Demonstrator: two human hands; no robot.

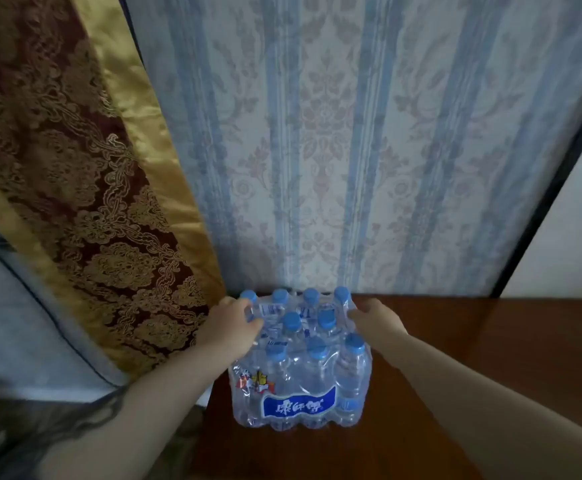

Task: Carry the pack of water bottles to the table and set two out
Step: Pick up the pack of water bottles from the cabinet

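Reaching forward with two bare arms, we have both hands on one shrink-wrapped pack of water bottles [301,362] that stands upright on a dark wooden table [473,358], close to its left edge. Our left hand [232,325] presses against the far left side of the pack, fingers curled over the plastic wrap near the top of the corner bottle. Our right hand [378,322] sits on the opposite side, fingers laid on the wrap by the far right bottle; whether it truly grips or only rests there, we cannot quite tell from this angle.

Between the two hands we count nine blue caps [291,321]: four in the far row, two in the middle, three in the near row. More may sit under our left hand, so the count could be short. One blue label with white characters [299,405] faces us on the near side, below both hands.

Beyond the hands hangs one pale blue striped curtain [352,150]. Left of the left hand falls one dark red and gold brocade drape [75,185].
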